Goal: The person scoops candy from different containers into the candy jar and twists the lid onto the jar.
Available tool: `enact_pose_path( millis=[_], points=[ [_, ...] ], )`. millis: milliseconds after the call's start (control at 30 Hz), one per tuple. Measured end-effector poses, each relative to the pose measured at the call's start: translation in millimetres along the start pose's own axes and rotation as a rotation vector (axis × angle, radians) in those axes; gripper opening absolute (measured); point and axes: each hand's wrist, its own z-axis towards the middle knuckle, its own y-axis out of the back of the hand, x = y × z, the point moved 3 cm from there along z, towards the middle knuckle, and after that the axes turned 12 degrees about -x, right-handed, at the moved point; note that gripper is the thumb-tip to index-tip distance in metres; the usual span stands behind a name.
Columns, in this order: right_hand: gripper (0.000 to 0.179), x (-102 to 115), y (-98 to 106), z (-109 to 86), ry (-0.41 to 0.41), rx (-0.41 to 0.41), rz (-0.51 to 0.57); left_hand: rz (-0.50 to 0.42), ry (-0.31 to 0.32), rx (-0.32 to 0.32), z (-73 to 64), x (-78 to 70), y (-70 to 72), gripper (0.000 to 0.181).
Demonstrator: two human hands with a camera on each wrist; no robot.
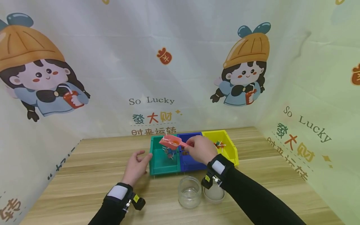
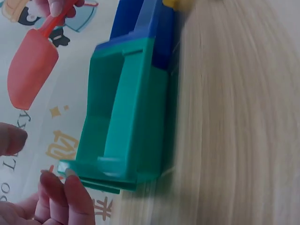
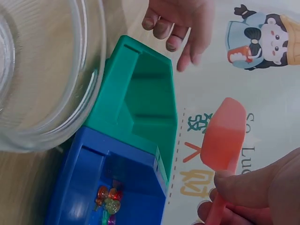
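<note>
My right hand [image 1: 203,149] pinches the handle of a small pink scoop [image 1: 171,141], held above the green bin [image 1: 164,169]. White sticks and a bit of orange show in the scoop's bowl in the head view. Small blue and pinkish pieces with white sticks [image 1: 169,152] lie in the green bin. My left hand [image 1: 136,167] is beside that bin's left end, fingers loosely bent and fingertips close to the rim. From the right wrist, the scoop [image 3: 225,133] shows from its side, with thumb and fingers round the handle.
A blue bin [image 1: 194,165] with small coloured beads [image 3: 110,199] and a yellow bin [image 1: 232,150] with red and green pieces [image 1: 219,145] adjoin the green one. Nearer me stand a clear glass jar [image 1: 189,197] and a round whitish lid [image 1: 214,193]. A printed curtain [image 1: 191,78] hangs behind.
</note>
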Motion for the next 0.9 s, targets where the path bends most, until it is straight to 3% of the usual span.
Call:
enact_pose_path(
  millis=[367,700,900],
  points=[
    [0.021,-11.0,15.8,-14.4,0.002,-0.039,0.029,-0.074,-0.063,0.048,-23.0,-16.9,1.1,0.051],
    [0.018,-24.0,28.2,-31.5,0.024,-0.07,0.057,-0.15,-0.14,0.16,-42.6,-20.2,-0.9,0.05],
    [0.017,-32.2,34.9,-42.1,0.017,-0.082,0.079,-0.159,-0.125,0.217,-56.9,-19.6,-7.9,0.048]
  ],
)
